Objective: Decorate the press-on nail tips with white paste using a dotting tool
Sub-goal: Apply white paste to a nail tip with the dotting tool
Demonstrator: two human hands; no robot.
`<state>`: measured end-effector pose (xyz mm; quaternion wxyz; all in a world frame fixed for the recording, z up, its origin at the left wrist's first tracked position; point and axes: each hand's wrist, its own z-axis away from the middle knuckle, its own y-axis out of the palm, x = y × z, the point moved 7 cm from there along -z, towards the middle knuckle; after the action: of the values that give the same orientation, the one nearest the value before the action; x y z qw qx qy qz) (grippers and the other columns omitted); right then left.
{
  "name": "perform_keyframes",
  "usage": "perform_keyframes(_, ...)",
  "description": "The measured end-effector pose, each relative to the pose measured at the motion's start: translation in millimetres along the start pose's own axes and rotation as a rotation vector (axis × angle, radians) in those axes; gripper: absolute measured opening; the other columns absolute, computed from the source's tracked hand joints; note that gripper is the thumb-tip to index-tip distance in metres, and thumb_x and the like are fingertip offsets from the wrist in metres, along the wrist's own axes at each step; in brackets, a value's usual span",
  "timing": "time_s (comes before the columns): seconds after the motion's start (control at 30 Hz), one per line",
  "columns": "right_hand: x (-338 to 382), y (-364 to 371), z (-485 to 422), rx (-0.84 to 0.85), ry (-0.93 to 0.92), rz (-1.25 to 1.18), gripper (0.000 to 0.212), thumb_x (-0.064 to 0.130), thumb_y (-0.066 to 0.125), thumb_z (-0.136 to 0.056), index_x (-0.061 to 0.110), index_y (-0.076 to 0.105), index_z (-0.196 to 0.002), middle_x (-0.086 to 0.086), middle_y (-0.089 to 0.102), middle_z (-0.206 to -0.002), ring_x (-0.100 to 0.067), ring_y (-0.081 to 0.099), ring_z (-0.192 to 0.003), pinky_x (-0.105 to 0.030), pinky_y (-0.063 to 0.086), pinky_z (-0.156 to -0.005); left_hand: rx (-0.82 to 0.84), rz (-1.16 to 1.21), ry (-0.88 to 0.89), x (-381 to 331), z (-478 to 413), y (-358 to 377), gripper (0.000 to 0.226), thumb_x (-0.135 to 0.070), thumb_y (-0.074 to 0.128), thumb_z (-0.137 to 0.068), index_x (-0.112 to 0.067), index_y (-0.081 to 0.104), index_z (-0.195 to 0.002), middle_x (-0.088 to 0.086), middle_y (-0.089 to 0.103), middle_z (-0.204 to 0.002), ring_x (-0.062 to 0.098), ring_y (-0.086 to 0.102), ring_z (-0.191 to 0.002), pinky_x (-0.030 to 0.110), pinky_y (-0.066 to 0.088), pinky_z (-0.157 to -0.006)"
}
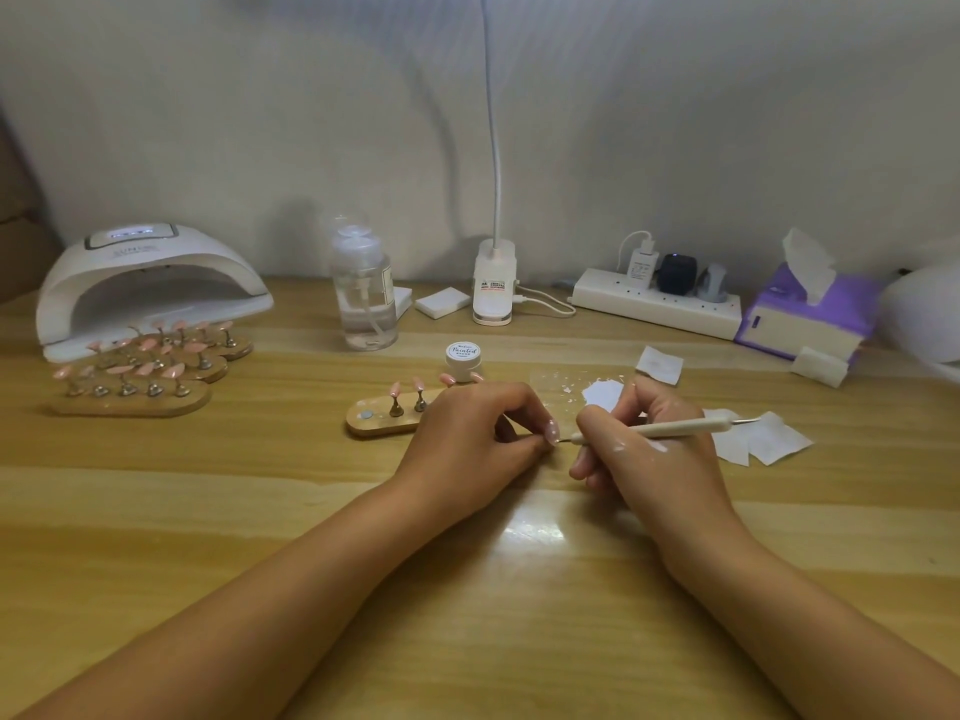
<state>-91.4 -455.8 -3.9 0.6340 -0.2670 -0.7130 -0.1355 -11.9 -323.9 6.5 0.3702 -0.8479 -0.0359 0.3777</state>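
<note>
At the middle of the table (322,511), the left hand (467,433) pinches a pink nail tip (551,432). The right hand (639,452) grips the dotting tool (670,427) like a pen, its point touching that tip. Behind them a lidded white jar (463,359) hides its contents. Farther back, a pump bottle (366,298) holds clear liquid.

Dim, warm indoor light from above and ahead. Pale glare patch on the table (535,530) just nearer than the left hand (467,433) and right hand (644,454), between the wrists. Broad soft shadows on the wall (675,122) far beyond the hands, one behind the bottle (363,298). Wide-angle bowing toward the edges; forearms stretched at the lower corners. Fine detail soft throughout; white shape (922,314) far right of the right hand blurred.
</note>
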Motion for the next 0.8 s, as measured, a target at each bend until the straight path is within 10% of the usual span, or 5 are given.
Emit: perform_keyframes(0.8,1.1,0.0,1.5,-0.004,0.013,0.004,0.024,0.006,0.063,-0.080,0.007,0.043,-0.066,-0.014,0.068,-0.055,-0.013,0.056,-0.043,-0.025,0.042,-0.044,0.006,-0.019,0.011,-0.3,-0.5,-0.5,0.027,-0.017,0.077,-0.081,-0.040,0.064,-0.075,-0.037,0.061,-0.069,-0.004,0.061,-0.067,0.009,0.036,-0.062)
